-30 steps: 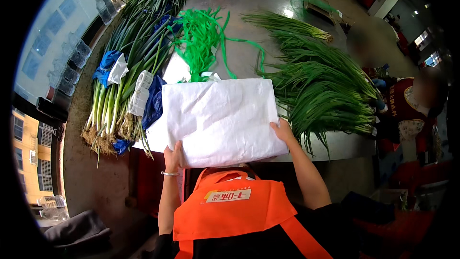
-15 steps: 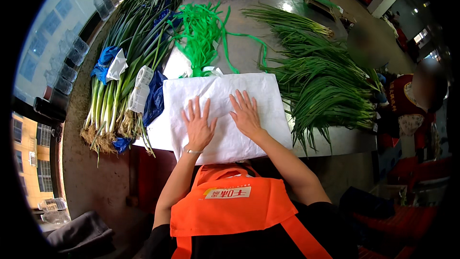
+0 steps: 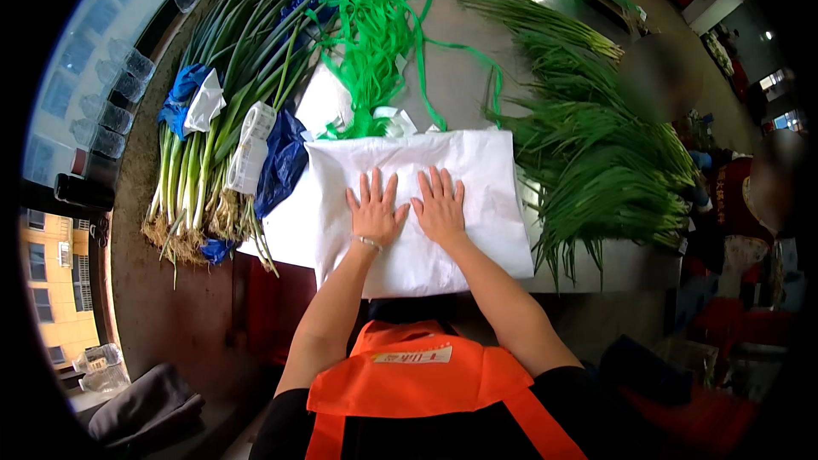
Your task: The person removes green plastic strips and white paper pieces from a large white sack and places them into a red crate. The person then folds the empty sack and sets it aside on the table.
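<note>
A white sheet of cloth-like material [image 3: 426, 268], perhaps folded, lies at the near edge of the metal table [image 3: 477, 25]. Both palms rest flat on it. My left hand [image 3: 376, 211], with a bracelet at the wrist, has its fingers spread and pointing away from me. Just to its right, my right hand [image 3: 440, 207] lies with fingers stretched out too, the two thumbs close together. Neither hand holds anything. Beyond the sheet's far edge is a heap of green ribbon ties [image 3: 371, 51], one strand trailing off to the right.
Long green onions [image 3: 192, 175] with roots are piled at the left, with a blue plastic bag [image 3: 281, 162] and a white paper roll [image 3: 252, 149]. Bunches of leafy greens [image 3: 588, 145] cover the right side. A co-worker [image 3: 737, 204] is at the far right. Plastic bottles [image 3: 111, 123] line the window.
Both hands have shifted closer together on the white sheet and stay flat. The whole view has moved slightly, so the greens and the sheet sit a little farther right.
</note>
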A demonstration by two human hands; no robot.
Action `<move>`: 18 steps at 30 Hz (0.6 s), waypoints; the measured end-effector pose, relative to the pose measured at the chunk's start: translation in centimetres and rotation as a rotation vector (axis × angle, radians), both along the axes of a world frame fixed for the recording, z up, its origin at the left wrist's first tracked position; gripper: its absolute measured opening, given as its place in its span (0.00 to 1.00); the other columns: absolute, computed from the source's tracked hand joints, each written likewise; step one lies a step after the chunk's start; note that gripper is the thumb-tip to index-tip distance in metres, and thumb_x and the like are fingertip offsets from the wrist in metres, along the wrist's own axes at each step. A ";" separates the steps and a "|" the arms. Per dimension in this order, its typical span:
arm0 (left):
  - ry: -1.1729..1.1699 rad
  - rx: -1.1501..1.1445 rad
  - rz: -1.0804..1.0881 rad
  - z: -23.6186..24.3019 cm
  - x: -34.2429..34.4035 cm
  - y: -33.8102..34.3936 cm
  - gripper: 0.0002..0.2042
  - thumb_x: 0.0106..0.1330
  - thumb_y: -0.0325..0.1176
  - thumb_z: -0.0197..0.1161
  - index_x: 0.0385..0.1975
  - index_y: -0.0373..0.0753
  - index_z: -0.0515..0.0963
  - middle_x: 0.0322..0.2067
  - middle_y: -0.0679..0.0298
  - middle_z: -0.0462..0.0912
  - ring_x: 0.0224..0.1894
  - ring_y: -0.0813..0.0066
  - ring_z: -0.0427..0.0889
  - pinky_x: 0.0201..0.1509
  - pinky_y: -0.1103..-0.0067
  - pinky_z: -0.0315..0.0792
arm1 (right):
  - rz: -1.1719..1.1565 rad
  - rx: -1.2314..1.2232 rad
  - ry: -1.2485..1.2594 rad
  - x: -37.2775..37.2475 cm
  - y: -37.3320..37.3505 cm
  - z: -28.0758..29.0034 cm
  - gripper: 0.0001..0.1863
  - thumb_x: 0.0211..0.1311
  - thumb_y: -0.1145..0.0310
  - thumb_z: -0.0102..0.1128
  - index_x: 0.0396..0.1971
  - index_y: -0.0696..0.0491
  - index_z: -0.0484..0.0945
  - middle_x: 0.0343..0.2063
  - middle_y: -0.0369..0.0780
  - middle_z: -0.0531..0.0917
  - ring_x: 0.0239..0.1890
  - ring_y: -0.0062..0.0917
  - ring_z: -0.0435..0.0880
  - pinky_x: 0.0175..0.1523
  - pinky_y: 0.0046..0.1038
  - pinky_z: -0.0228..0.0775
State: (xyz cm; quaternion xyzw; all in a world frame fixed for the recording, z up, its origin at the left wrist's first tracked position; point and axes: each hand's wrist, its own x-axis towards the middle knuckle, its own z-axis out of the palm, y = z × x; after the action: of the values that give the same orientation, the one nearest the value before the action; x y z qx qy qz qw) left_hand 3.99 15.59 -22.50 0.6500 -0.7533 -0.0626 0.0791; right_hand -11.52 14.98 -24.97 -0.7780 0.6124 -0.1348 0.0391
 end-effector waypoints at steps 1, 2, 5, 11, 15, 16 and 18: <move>0.004 0.003 0.000 0.0 0.2 0.3 0.31 0.60 0.52 0.49 0.63 0.48 0.55 0.65 0.54 0.48 0.66 0.51 0.45 0.62 0.47 0.40 | 0.011 0.006 -0.015 0.0 0.1 -0.4 0.30 0.60 0.52 0.47 0.60 0.49 0.58 0.62 0.41 0.56 0.65 0.37 0.51 0.63 0.50 0.39; 0.063 0.002 -0.023 1.1 0.3 0.3 0.30 0.60 0.48 0.50 0.62 0.48 0.55 0.65 0.54 0.48 0.66 0.51 0.45 0.63 0.49 0.40 | 0.021 -0.008 -0.029 -0.1 -0.6 0.0 0.30 0.60 0.52 0.47 0.60 0.49 0.58 0.62 0.41 0.56 0.65 0.37 0.51 0.63 0.50 0.39; 0.212 -0.009 -0.135 4.9 2.1 1.9 0.29 0.57 0.35 0.51 0.62 0.45 0.57 0.64 0.54 0.51 0.66 0.52 0.46 0.64 0.52 0.41 | 0.113 0.101 -0.354 -2.3 -1.3 1.7 0.26 0.61 0.60 0.47 0.58 0.52 0.60 0.58 0.45 0.63 0.62 0.42 0.55 0.63 0.45 0.45; 0.052 0.057 -0.208 8.0 14.3 8.4 0.38 0.40 0.14 0.47 0.60 0.42 0.58 0.63 0.56 0.54 0.66 0.53 0.47 0.66 0.59 0.45 | 0.309 0.003 -0.071 -14.2 4.0 9.5 0.31 0.47 0.84 0.45 0.57 0.54 0.62 0.56 0.46 0.66 0.61 0.44 0.58 0.61 0.41 0.51; -0.213 0.120 -0.448 7.0 16.2 10.7 0.37 0.46 0.20 0.52 0.62 0.48 0.55 0.64 0.56 0.50 0.66 0.55 0.48 0.66 0.57 0.44 | 0.314 -0.014 0.336 -20.9 7.2 9.8 0.34 0.48 0.79 0.46 0.60 0.46 0.58 0.61 0.42 0.59 0.63 0.40 0.56 0.63 0.46 0.48; -0.234 0.190 -0.469 7.4 15.6 10.9 0.37 0.46 0.21 0.54 0.62 0.48 0.55 0.64 0.55 0.49 0.67 0.56 0.47 0.67 0.57 0.43 | 0.375 0.018 0.370 -21.7 7.6 9.5 0.33 0.51 0.76 0.46 0.61 0.44 0.57 0.62 0.41 0.57 0.63 0.39 0.55 0.63 0.47 0.48; -0.264 0.136 -0.475 5.8 15.8 10.9 0.36 0.46 0.21 0.54 0.61 0.49 0.58 0.64 0.58 0.51 0.66 0.56 0.49 0.66 0.58 0.44 | 0.489 0.025 0.441 -22.2 8.2 9.1 0.33 0.52 0.75 0.46 0.62 0.42 0.55 0.63 0.41 0.53 0.64 0.38 0.54 0.64 0.46 0.46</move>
State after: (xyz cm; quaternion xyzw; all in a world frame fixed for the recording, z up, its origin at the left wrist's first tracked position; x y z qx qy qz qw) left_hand 19.82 26.47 -16.73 0.4613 -0.8824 -0.0447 -0.0806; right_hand -33.72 23.19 -15.87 -0.9119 0.4028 0.0579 -0.0537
